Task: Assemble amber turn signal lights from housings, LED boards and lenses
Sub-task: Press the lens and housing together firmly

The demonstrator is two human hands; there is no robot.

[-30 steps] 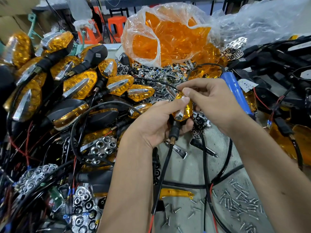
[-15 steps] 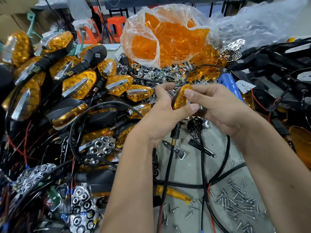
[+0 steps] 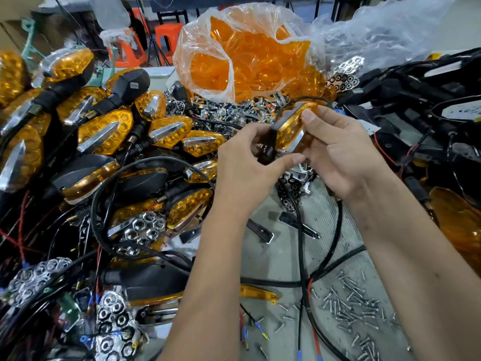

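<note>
Both my hands hold one amber turn signal light above the middle of the bench, its amber lens facing me in a black housing. My left hand grips its black stem end from below, thumb reaching toward the lens's lower edge. My right hand pinches the lens from the right side, thumb on its upper face. The light's black cable hangs down to the bench. A clear bag of amber lenses stands behind. Chrome LED reflector boards lie at the left.
A pile of assembled amber lights fills the left side. Black housings with cables crowd the right. Loose screws are scattered on the grey bench at lower right. A heap of small chrome parts lies under the bag. An amber lens strip lies near my left forearm.
Both hands have lifted the light up and away and turned it, so its amber lens face now tilts toward me. My right thumb moved onto the lens top.
</note>
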